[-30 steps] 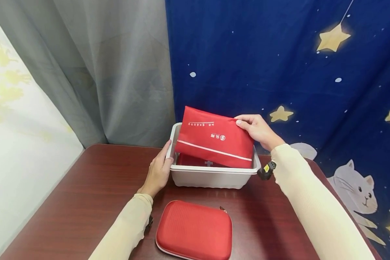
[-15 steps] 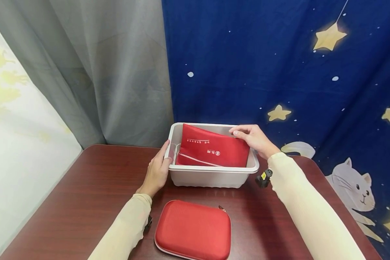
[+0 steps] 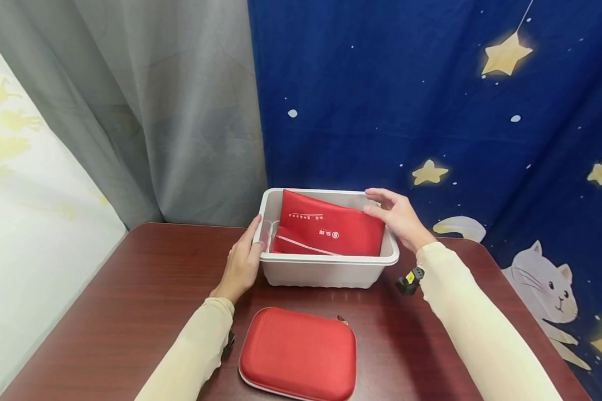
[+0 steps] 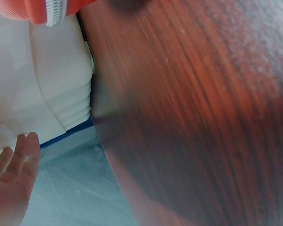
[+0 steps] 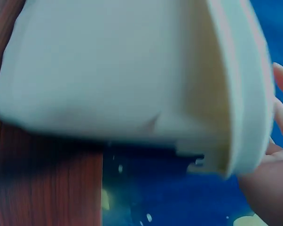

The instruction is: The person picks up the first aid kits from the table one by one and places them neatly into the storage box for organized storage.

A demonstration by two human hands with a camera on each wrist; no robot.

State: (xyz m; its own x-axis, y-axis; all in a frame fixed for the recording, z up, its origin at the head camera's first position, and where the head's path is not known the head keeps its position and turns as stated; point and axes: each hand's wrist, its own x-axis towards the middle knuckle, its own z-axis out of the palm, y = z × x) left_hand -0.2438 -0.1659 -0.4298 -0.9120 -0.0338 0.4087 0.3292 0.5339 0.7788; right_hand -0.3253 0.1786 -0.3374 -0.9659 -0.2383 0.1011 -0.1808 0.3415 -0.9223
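A red flat pouch with white print lies slanted inside a white plastic bin, its upper left corner at the back rim. On the bin's left side my left hand holds the rim, thumb over the front corner and fingers along the outer wall. The left wrist view shows fingertips on that wall. My right hand hovers at the right rim with fingers spread apart and nothing between them; the right wrist view has it partly behind the bin's rim.
A red zippered hard case lies on the brown wooden table, in front of the bin. Behind the table hang a grey curtain and a blue curtain with stars. A white wall stands at the left.
The pouch has dropped down into the bin, and my right hand has let go of it and drawn slightly right. My left hand has stayed at the bin's left rim.
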